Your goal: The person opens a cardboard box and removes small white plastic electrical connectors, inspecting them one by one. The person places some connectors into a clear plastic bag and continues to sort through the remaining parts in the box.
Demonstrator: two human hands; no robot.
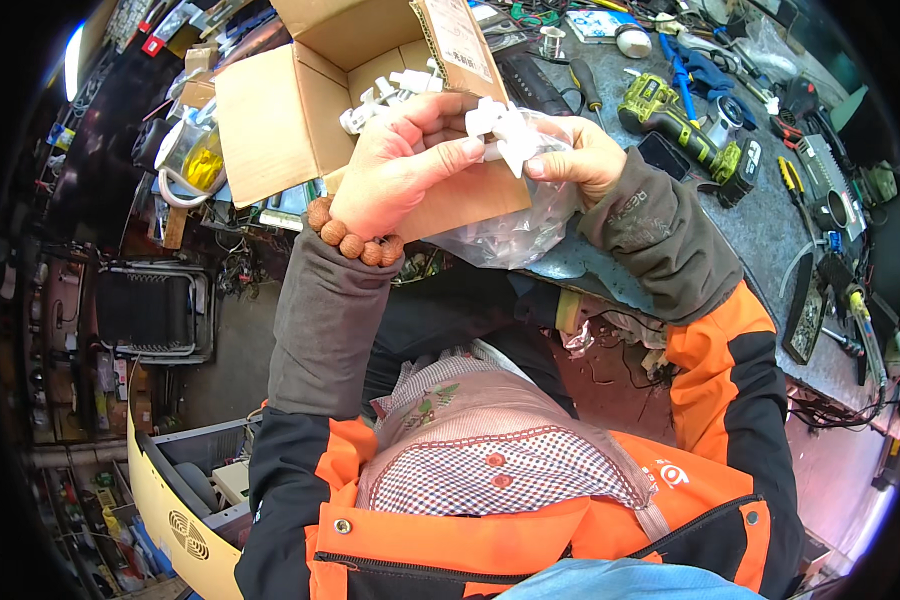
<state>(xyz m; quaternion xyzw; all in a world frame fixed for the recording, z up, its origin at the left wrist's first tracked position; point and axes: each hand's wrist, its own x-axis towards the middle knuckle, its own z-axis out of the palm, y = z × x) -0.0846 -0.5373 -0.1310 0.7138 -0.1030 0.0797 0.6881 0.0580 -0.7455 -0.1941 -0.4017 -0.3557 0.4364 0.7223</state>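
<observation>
Hands (402, 158) both pinch knobbly white plastic pieces (511, 132) near a crinkled, transparent bag (515, 238) and stiff-flapped cardboard box (265, 125).

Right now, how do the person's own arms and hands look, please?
Left hand and right hand are bare. A brown beaded bracelet circles the left wrist. Dark grey-brown forearm sleeves, the right with pale lettering, meet orange-and-black jacket sleeves.

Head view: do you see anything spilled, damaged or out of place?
Nothing looks clearly spilled or damaged. The white plastic fittings in the open cardboard box lie jumbled, and the workbench is crowded, with the green cordless drill lying among loose tools. It seems untidy rather than faulty.
</observation>
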